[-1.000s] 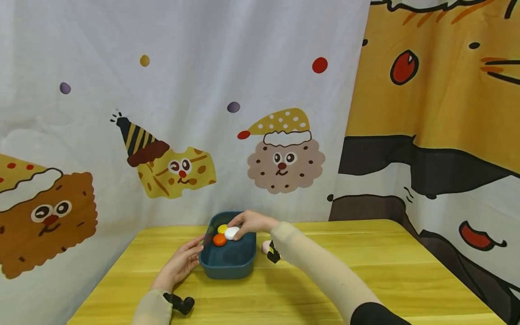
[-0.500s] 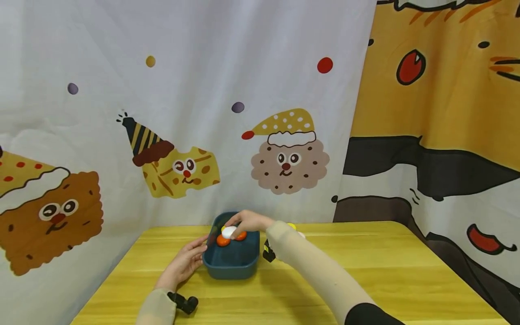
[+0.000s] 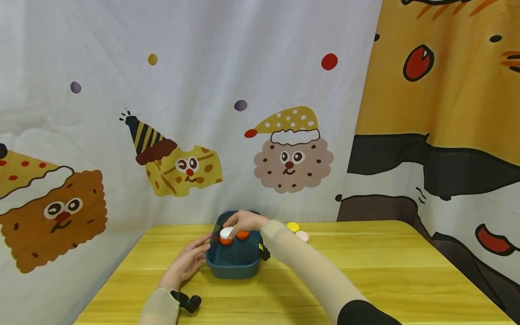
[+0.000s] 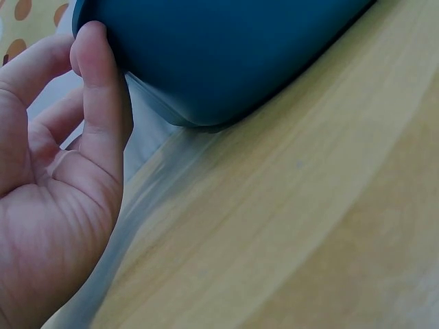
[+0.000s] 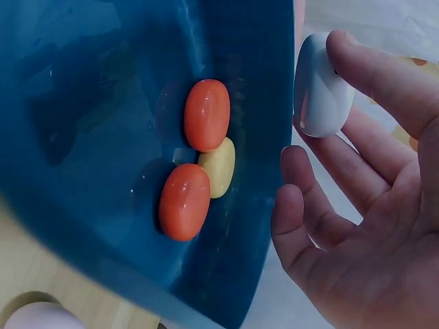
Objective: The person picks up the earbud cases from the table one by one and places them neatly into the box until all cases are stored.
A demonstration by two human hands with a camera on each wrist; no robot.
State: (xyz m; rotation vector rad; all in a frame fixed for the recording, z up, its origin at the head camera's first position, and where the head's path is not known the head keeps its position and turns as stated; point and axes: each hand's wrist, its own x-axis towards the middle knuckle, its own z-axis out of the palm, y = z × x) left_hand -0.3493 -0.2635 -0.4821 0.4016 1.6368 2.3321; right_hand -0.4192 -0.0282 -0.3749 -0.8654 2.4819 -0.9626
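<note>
A smooth, glossy white oval piece [image 5: 322, 89] is being pinched between the thumb and fingers of the right hand [image 3: 248, 221], the grip being closed only to the piece's own width while the remaining fingers are being held loosely bent. The piece is being held above the deep blue, glossy rectangular box with rounded corners [image 3: 233, 272], clear of what is being contained there. The box's left side is being touched near the rim by the left hand [image 3: 188, 263], whose fingers are being held loosely extended. Inside, a glossy orange oval piece [image 5: 207, 115] and a second orange oval piece [image 5: 184, 202] are being seen on the floor, a pale yellow oval piece [image 5: 219, 168] being partly covered by both. To the box's right, a bright yellow oval piece [image 3: 292, 226] and a pale pink oval piece [image 3: 302, 236] are being supported side by side by the yellow, wood-grained tabletop [image 3: 365, 266].
</note>
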